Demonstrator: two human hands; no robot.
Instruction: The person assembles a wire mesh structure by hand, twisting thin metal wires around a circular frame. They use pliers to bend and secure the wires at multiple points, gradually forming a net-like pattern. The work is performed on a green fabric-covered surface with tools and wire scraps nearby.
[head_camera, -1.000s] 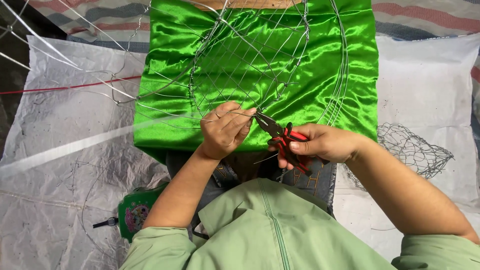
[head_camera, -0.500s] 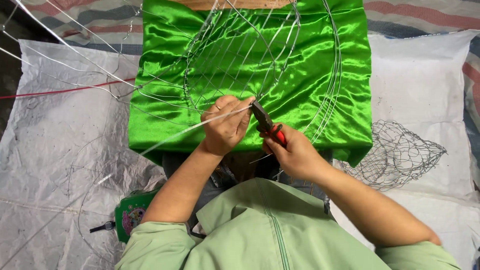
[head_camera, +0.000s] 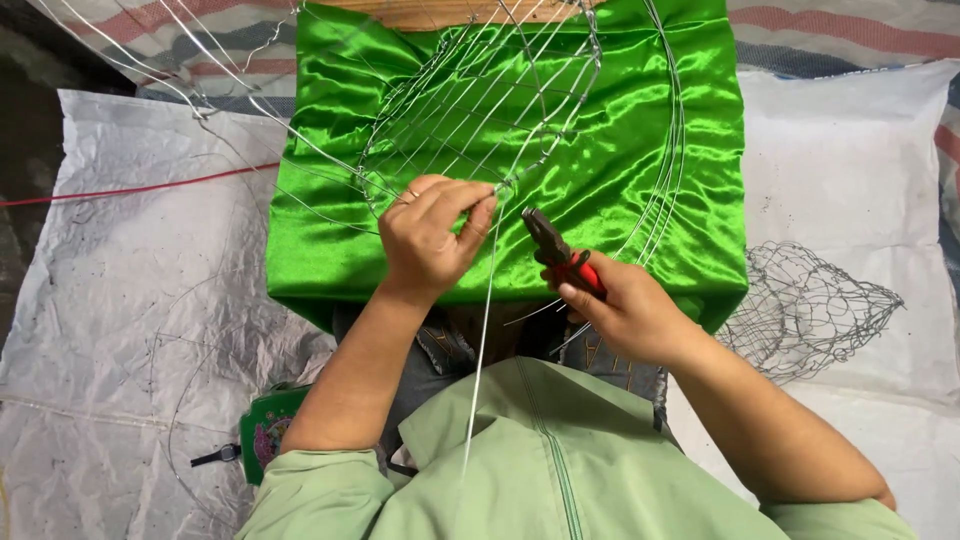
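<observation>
A shiny green satin cloth (head_camera: 660, 170) covers a block in front of me. On it lies a half-woven wire mesh frame (head_camera: 480, 110) of thin silver wires. My left hand (head_camera: 435, 235) pinches a wire at the mesh's near edge; a long loose wire (head_camera: 482, 340) hangs from there down toward my chest. My right hand (head_camera: 625, 305) grips red-handled pliers (head_camera: 560, 255), whose dark jaws point up-left, a short gap from my left fingers.
A finished wire mesh basket (head_camera: 810, 305) lies on the white sheet (head_camera: 860, 170) at right. White plastic sheeting (head_camera: 130, 300) covers the ground at left, with a red cord (head_camera: 130, 188) across it. A small green object (head_camera: 265, 435) sits by my left elbow.
The pliers have drawn back from the mesh toward the right. My left hand has stayed pinched on the wire, and a long wire now hangs down from it.
</observation>
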